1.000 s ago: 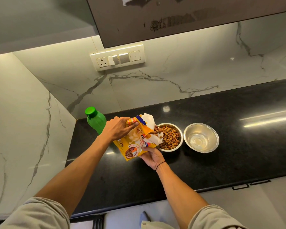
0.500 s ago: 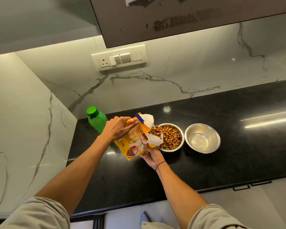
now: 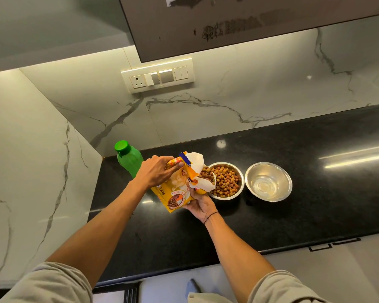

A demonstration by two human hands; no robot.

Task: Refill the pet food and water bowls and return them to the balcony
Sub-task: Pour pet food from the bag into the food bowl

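A yellow pet food bag [image 3: 177,189] is held over the black counter, its torn white mouth tilted toward a steel bowl [image 3: 236,194] full of brown kibble. My left hand [image 3: 157,171] grips the bag's upper edge from above. My right hand [image 3: 200,204] holds the bag from below, by the bowl's left rim. Just right of the kibble bowl stands a second steel bowl [image 3: 283,174] with clear water in it.
A green bottle [image 3: 128,157] with a green cap stands in the back left corner, behind my left hand. Marble walls close off the counter [image 3: 293,215] at the left and back. A switch panel [image 3: 158,75] is on the back wall, a cabinet overhead.
The bag has tipped slightly back from the kibble bowl, so more kibble shows. Both hands keep their grip and the bowls have not moved.
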